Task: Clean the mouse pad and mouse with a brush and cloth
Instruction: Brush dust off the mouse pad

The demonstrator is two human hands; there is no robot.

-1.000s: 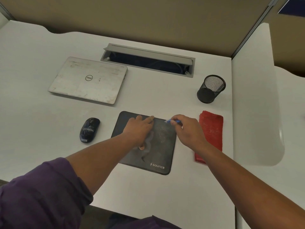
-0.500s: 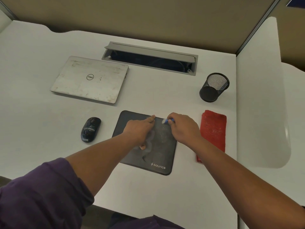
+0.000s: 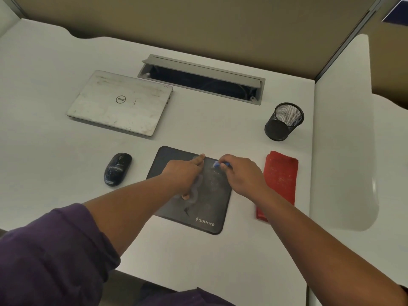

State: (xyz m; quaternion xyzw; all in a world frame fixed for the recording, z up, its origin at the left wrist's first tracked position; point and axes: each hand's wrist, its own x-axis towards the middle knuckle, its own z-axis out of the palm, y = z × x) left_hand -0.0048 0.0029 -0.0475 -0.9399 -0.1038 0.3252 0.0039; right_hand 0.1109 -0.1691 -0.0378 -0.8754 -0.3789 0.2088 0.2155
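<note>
A dark mouse pad with dusty marks lies on the white desk. My left hand rests flat on the pad's left half, fingers straight, pressing it down. My right hand grips a small blue brush, its pale bristles touching the pad near the far right corner. A black mouse sits on the desk left of the pad. A folded red cloth lies right of the pad, partly under my right forearm.
A closed white laptop lies at the back left. A grey cable hatch stands open behind it. A black mesh pen cup stands at the back right. A white divider panel borders the desk's right side.
My right hand with the brush has shifted slightly left along the pad's far edge. My left hand stays pressed on the pad.
</note>
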